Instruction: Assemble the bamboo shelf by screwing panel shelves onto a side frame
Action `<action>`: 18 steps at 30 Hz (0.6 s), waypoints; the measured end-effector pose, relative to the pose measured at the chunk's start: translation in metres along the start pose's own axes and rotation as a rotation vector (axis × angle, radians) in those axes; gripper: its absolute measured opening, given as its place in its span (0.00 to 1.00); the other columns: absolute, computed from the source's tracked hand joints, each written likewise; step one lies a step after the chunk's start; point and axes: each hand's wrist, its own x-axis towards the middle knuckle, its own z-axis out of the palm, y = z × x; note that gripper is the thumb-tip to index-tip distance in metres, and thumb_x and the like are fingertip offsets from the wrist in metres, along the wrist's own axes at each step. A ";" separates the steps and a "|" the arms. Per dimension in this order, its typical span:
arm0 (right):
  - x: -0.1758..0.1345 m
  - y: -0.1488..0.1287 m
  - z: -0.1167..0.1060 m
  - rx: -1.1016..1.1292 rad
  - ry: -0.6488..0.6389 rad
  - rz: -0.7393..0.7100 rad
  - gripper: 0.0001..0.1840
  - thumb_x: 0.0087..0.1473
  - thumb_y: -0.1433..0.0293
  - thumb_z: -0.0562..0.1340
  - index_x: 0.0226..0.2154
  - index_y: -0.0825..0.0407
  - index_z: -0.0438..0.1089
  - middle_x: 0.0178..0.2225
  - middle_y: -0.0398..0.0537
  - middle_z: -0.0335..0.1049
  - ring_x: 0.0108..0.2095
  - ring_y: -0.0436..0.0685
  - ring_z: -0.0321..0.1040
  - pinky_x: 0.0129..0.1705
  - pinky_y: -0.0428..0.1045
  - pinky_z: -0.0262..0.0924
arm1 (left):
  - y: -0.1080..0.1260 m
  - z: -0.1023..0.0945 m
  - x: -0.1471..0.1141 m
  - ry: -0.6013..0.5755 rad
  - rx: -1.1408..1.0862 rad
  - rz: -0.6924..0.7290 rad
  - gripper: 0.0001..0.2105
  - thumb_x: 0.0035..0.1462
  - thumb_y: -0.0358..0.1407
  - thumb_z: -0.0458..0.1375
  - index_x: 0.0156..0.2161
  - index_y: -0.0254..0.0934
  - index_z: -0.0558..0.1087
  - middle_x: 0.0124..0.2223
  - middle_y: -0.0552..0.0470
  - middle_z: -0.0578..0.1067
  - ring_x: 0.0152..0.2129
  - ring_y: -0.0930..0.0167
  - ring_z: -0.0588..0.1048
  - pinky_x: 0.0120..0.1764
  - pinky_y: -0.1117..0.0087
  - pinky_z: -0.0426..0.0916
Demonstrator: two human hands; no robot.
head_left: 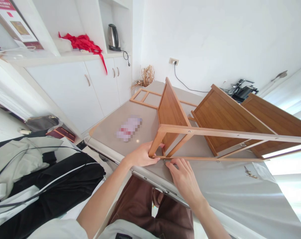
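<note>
A wooden shelf rack (215, 131) lies on its side on the grey-topped table (108, 127), its brown panels standing up between light side rails. My left hand (142, 155) is closed around the near left corner of the rack, thumb and fingers on either side of the wood. Just right of it, my right hand (182, 172) has its thumb and fingertips drawn together against the lower rail (195, 158). A tiny metallic piece shows at those fingertips, too small to name. Several loose screws (250, 173) lie to the right beside a clear plastic bag (265, 172).
A separate ladder-like wooden frame (144, 96) lies behind the rack. A blurred packet (129, 128) rests on the table's left part. Black kettle equipment (245, 91) stands at the back right. White cabinets (65, 89) line the left; black clothing (73, 172) is piled at lower left.
</note>
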 end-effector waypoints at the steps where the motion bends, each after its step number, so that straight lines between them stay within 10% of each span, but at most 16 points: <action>1: 0.000 0.000 0.001 0.002 0.000 -0.002 0.12 0.66 0.77 0.55 0.43 0.52 0.73 0.39 0.51 0.68 0.40 0.59 0.62 0.44 0.53 0.56 | 0.000 0.000 0.000 0.001 0.007 0.002 0.28 0.54 0.35 0.63 0.62 0.43 0.68 0.50 0.49 0.78 0.31 0.72 0.78 0.40 0.70 0.72; 18: 0.001 -0.001 -0.002 -0.032 -0.011 -0.048 0.15 0.65 0.80 0.53 0.43 0.54 0.74 0.38 0.52 0.69 0.38 0.58 0.62 0.43 0.53 0.56 | 0.000 -0.001 0.001 -0.002 0.008 0.015 0.26 0.55 0.35 0.63 0.60 0.43 0.69 0.55 0.48 0.77 0.32 0.70 0.78 0.41 0.68 0.73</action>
